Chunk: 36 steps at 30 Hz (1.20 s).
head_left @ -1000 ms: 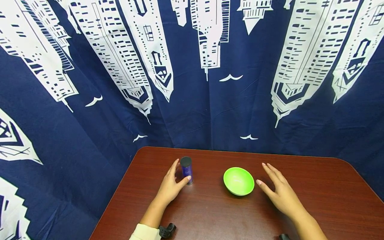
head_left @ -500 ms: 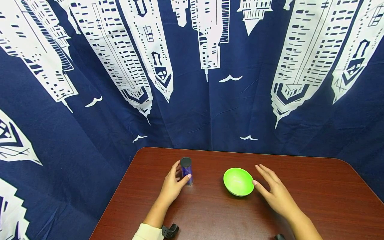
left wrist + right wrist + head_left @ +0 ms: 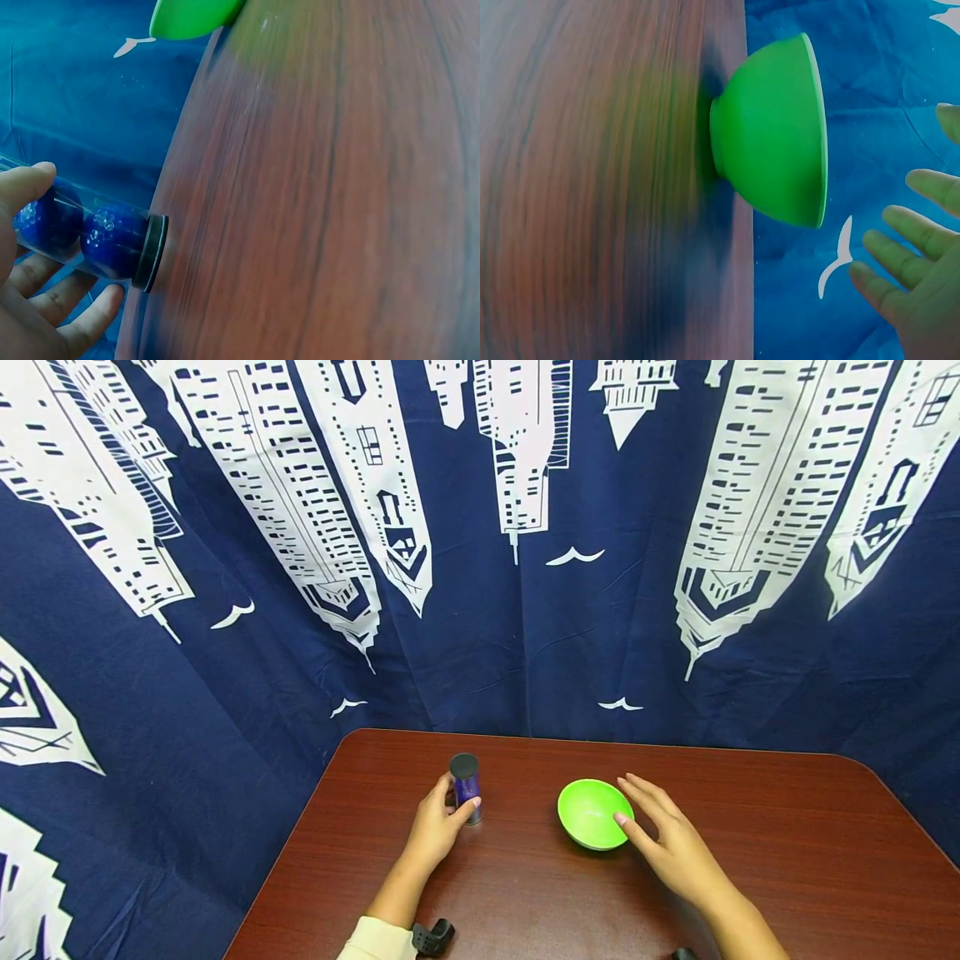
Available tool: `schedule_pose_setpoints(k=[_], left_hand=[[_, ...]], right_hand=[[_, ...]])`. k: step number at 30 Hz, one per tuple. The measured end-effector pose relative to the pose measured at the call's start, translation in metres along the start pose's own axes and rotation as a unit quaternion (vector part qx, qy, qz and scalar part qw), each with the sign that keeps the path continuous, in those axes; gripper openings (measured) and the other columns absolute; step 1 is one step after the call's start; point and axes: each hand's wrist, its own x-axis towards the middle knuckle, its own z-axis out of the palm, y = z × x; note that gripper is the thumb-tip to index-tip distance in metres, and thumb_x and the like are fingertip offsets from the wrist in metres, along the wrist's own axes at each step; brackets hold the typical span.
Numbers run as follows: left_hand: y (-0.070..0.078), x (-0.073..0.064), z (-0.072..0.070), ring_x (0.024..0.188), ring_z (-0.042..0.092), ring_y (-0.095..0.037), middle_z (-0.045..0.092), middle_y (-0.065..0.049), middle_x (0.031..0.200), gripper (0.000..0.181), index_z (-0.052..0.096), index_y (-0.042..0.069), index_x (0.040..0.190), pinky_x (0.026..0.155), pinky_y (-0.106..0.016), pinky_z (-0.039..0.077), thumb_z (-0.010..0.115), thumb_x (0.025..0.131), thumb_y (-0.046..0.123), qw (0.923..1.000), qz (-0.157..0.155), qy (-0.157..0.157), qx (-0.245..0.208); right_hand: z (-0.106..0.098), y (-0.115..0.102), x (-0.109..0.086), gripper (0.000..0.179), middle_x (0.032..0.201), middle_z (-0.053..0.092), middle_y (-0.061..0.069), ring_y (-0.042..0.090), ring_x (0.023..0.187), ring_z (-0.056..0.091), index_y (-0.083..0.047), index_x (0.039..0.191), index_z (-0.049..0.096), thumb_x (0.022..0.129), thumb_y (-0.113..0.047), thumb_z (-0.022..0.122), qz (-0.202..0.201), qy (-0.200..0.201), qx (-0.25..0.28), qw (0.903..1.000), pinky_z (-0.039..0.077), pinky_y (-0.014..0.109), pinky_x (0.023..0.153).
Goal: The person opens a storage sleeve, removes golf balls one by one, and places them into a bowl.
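Head view, lower middle of the frame: a clear tube point(image 3: 467, 789) stands upright, dark at its top, and the left-wrist view shows blue balls point(image 3: 116, 241) inside and a dark lower cap point(image 3: 152, 253) against the surface. It should prove light and stiff, its smooth wall somewhat slippery; the safest hold is probably mid-height, thumb opposite fingers, without pulling on the cap.

Just to the right in the head view sits a green bowl point(image 3: 591, 812), right way up, its inside bare. It looks thin and light, likely stiff plastic that would survive a knock. A pinch across the rim or a palm against the flared side should serve, though pressing down on one edge might tip it.

The tube lies between thumb and fingers of the left grip point(image 3: 435, 829), thumb on the near side and fingers reaching behind; whether they squeeze it cannot be told. The right grip point(image 3: 671, 845) is spread and holds nothing. Its thumb overlaps the bowl's rim in the head view, yet the right-wrist view shows the fingers apart from the bowl.

Around them spreads the brown wood-grain surface point(image 3: 540, 902), and navy skyline-print fabric point(image 3: 480, 668) fills the upper frame.
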Motion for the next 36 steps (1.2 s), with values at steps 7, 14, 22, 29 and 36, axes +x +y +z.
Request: schedule_pose_setpoints(k=[7, 14, 22, 29, 36], left_hand=[[0.006, -0.004, 0.004, 0.119, 0.065, -0.032, 0.064, -0.016, 0.132, 0.057, 0.051, 0.012, 0.141, 0.094, -0.045, 0.057, 0.070, 0.095, 0.039, 1.0000, 0.005, -0.002, 0.005], [0.012, -0.011, 0.008, 0.119, 0.064, -0.027, 0.065, -0.010, 0.131, 0.059, 0.054, 0.013, 0.141, 0.095, -0.042, 0.057, 0.073, 0.093, 0.041, 0.9988, 0.039, -0.010, 0.028], [0.026, -0.020, 0.013, 0.109, 0.065, -0.020, 0.065, -0.003, 0.124, 0.059, 0.056, 0.019, 0.141, 0.090, -0.042, 0.056, 0.074, 0.091, 0.044, 0.9964, 0.064, -0.028, 0.047], [0.036, -0.027, 0.018, 0.110, 0.061, -0.018, 0.059, 0.000, 0.124, 0.060, 0.055, 0.022, 0.143, 0.092, -0.041, 0.054, 0.072, 0.091, 0.048, 0.9920, 0.091, -0.048, 0.072], [0.042, -0.030, 0.024, 0.112, 0.063, -0.018, 0.059, 0.003, 0.125, 0.055, 0.055, 0.030, 0.141, 0.093, -0.041, 0.055, 0.074, 0.091, 0.044, 0.9892, 0.107, -0.058, 0.082]], right_hand=[[0.006, -0.007, 0.001, 0.052, 0.150, 0.051, 0.004, -0.005, 0.138, 0.040, -0.022, 0.147, 0.053, 0.098, -0.023, 0.068, -0.001, -0.002, 0.002, 1.0000, 0.014, -0.004, 0.104], [0.009, -0.015, 0.003, 0.048, 0.148, 0.053, -0.001, 0.009, 0.135, 0.050, -0.024, 0.144, 0.056, 0.098, -0.025, 0.069, -0.001, -0.007, 0.002, 1.0000, 0.021, -0.002, 0.103], [0.011, -0.026, 0.008, 0.045, 0.137, 0.062, 0.000, 0.002, 0.129, 0.054, -0.020, 0.139, 0.062, 0.095, -0.020, 0.072, -0.025, 0.003, 0.024, 0.9994, 0.023, -0.003, 0.104], [0.013, -0.040, 0.012, 0.045, 0.133, 0.064, -0.008, 0.005, 0.123, 0.059, -0.028, 0.137, 0.062, 0.094, -0.026, 0.074, -0.013, -0.011, 0.038, 0.9991, 0.029, 0.000, 0.103], [0.019, -0.048, 0.017, 0.044, 0.127, 0.067, -0.003, 0.015, 0.109, 0.066, -0.024, 0.135, 0.063, 0.092, -0.023, 0.075, -0.041, -0.021, 0.056, 0.9974, 0.048, 0.014, 0.095]])
